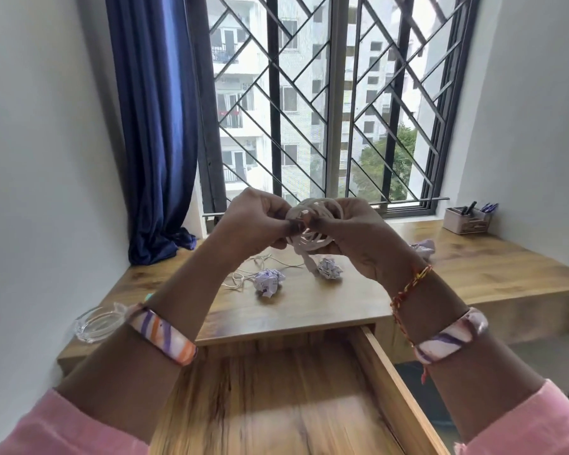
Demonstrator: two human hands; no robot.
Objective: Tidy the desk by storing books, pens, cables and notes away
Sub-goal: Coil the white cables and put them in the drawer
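A white cable [312,210] wound into a coil is held up above the wooden desk [309,307], gripped from both sides. My left hand [253,221] pinches its left edge and my right hand [352,234] holds the right side, with a loose end hanging down between them. A second thin white cable [247,272] lies loose on the desk. Three crumpled paper balls rest on the desktop: one [269,282] left of centre, one [329,268] under my hands, one [424,248] at the right. A pen holder [467,220] with several pens stands at the back right.
An open wooden drawer [276,399] juts out below my arms. A clear glass dish [96,323] sits at the desk's left front corner. A blue curtain [155,126] hangs at the back left beside the barred window [329,103].
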